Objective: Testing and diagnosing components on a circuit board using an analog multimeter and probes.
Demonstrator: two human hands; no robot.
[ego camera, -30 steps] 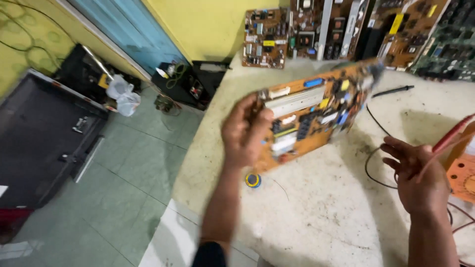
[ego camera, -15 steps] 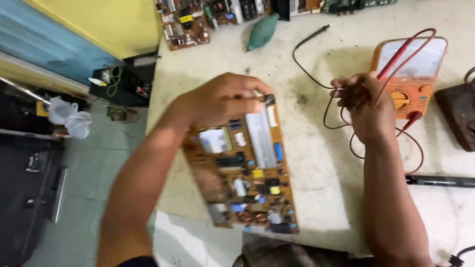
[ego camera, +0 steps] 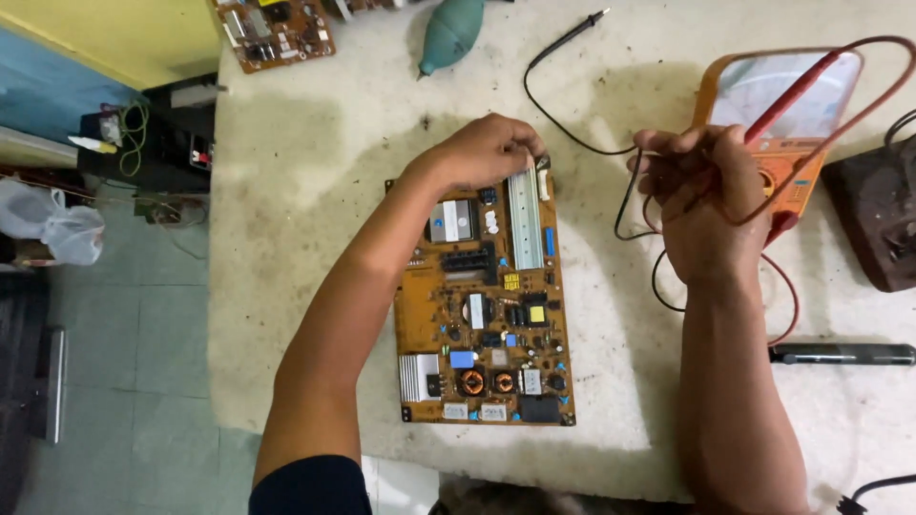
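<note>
While the orange circuit board [ego camera: 482, 305] lies flat on the white counter [ego camera: 286, 238], component side up, the left hand [ego camera: 482, 153] rests on its far edge, fingers [ego camera: 520, 153] curled together over the long silver heatsink. To its right, the right hand [ego camera: 701, 205] is closed on red and black test leads [ego camera: 811, 81] running back to the orange multimeter [ego camera: 763, 143]. Judging by this, the board is placed and probing comes next, calling for one lead freed per hand.

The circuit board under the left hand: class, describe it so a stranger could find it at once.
Start at the pale worktop. The circuit board lies flat in its middle, its far end under the left hand. It is large and orange-brown with a long silver strip, while the other board sits smaller at the far edge.
</note>
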